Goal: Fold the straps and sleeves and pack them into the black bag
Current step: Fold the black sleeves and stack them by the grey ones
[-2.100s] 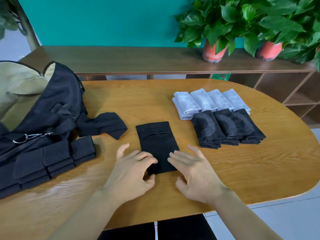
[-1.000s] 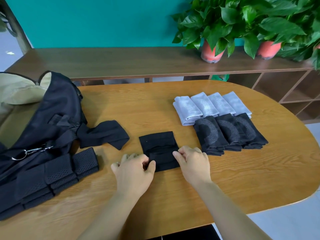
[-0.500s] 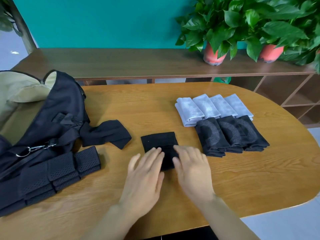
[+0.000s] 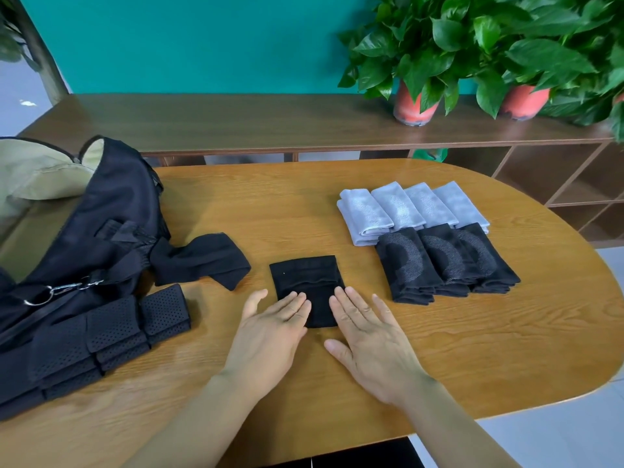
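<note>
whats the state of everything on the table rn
centre black sleeve: folded, flat
left hand: open, fingers on it
right hand: open, at its right edge
loose black sleeve: unfolded, crumpled
grey sleeves: four, folded
patterned black sleeves: three, folded
black bag: open
straps: folded, stacked

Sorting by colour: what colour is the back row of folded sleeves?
The back sleeves are light grey; head view.

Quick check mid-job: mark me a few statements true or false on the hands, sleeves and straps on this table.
Both the left hand and right hand lie flat, touching the middle sleeve. True.
Four grey sleeves lie folded in a row. True.
Five black sleeves lie folded in front of them. False: three black sleeves do.
The straps are packed away. False: the straps lie outside the black bag, against its near side.
</note>
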The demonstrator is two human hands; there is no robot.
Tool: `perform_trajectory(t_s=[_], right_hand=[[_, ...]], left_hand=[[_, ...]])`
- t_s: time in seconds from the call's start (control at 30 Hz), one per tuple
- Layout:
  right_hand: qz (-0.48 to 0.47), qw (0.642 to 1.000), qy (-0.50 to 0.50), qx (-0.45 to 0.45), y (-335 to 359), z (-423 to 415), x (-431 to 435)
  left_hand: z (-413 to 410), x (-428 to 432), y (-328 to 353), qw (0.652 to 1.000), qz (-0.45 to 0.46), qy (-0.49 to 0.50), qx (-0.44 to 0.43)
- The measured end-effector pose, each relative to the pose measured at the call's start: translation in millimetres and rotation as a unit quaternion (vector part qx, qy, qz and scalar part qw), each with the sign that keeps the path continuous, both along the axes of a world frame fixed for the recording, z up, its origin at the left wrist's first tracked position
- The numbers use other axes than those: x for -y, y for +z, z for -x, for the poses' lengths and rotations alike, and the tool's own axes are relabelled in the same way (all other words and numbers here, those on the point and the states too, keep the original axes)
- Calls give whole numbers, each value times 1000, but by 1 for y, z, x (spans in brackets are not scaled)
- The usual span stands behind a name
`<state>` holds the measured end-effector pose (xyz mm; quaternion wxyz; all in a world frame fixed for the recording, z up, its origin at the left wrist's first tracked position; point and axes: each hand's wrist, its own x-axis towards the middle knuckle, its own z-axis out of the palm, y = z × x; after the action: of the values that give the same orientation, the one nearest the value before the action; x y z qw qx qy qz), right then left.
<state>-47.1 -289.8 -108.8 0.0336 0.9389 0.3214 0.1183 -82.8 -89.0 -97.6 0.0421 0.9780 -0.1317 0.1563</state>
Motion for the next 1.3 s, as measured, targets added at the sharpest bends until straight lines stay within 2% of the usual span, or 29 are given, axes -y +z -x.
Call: perform_trajectory(t_s=[0.2,0.37,0.43,0.57,0.7,0.83,0.9,0.97,1.03,1.07,1.13,1.3], right_hand=[[-22,999,30,30,17,4,-8],[-68,992,73,74,19,6,-7],[-93,987,97,92,21,5,-7],[-99,987,116,53,27,2,-8],[-97,988,116,-17,26,-2,-6],[-119,984,90,-96,27,-5,-1],[-163,970,63,-167,32,-8,3],[-242,932,1,-270,44,-14,2],[-324,877,-67,-348,54,-25,-5],[-357,850,-101,-373,57,-31,-9],[-393,822,-151,-384,59,-41,-19],[-400,819,-250,-326,50,-53,-35]], left_hand=[[1,-8,8,999,10,-31,-7],[6,-16,24,991,36,-53,-118],[6,-19,25,990,59,-64,-114],[10,-23,24,994,37,-91,-49],[13,-27,17,993,-8,-85,-78],[16,-35,7,993,42,-75,-84],[15,-36,7,990,92,-66,-84],[10,-35,11,967,216,-27,-130],[-1,-33,24,897,389,33,-209],[-8,-32,32,869,442,59,-213],[-21,-30,44,866,447,110,-195],[-39,-22,47,875,403,198,-183]])
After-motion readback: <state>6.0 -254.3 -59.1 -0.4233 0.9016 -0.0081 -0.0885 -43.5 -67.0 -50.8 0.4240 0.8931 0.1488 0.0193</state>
